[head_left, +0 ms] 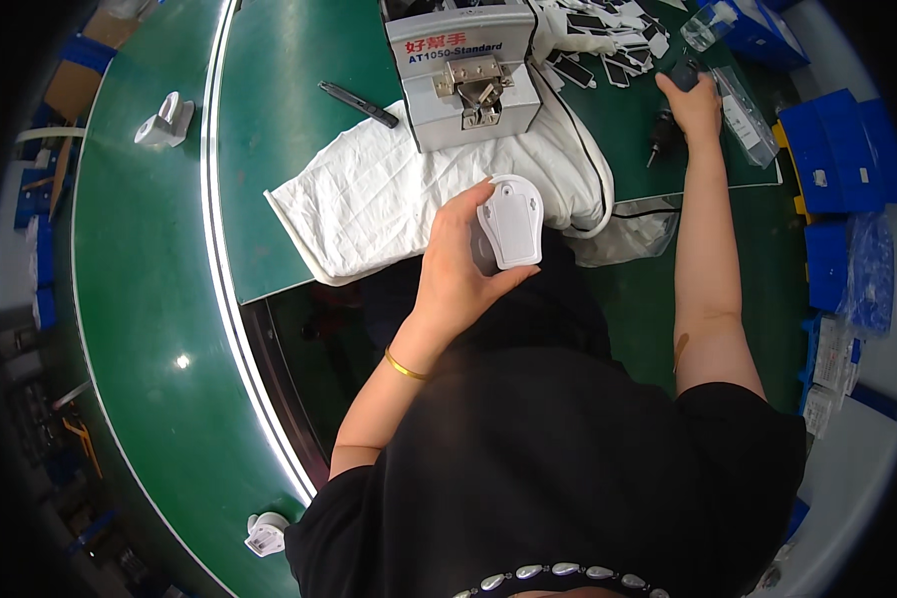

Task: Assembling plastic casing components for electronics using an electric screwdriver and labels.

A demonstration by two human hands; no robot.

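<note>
Resting in left hand [458,264]: white housing [511,221]

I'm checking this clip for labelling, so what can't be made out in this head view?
- Underside of the white plastic part: the left hand wraps it.
- Dark tool: mostly covered by the right hand.
- Small black-and-white pieces beyond the grey machine: too small and cut off by the top edge.
</note>
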